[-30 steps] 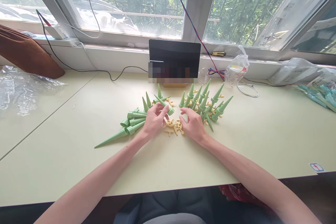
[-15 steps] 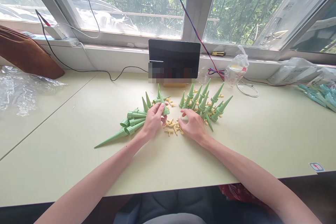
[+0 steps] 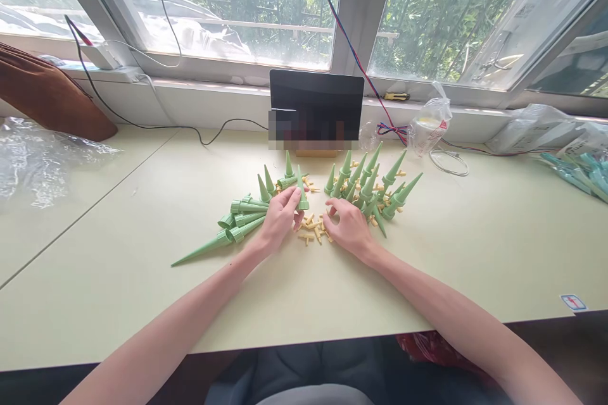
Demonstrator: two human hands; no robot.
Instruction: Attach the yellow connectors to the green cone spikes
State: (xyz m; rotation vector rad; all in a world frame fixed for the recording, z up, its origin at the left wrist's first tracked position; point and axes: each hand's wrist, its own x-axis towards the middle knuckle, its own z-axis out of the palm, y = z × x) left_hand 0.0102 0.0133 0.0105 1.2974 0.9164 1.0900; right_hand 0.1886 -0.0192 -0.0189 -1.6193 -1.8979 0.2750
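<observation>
With 12 o'clock set toward the window and the dial centred on the loose yellow tee fittings, I read the left hand at 10 o'clock, closed in a pinch on one green conical spike. That spike sits at 11 o'clock, raised above the table, point upward, ribbed collar downward. The right hand rests at 3 o'clock, fingers half curled, thumb and forefinger apart; I cannot tell whether it holds a fitting. More loose green spikes lie at 9 o'clock, and a cluster of upright spikes with yellow fittings among them occupies 2 o'clock. Handling notes, by my judgement: the spike is light, stiff, hollow plastic, and its smooth taper is liable to slip. Take hold at the ribbed collar, where it is widest. The fittings appear rigid and light; grip by one arm, using fingertips only.
</observation>
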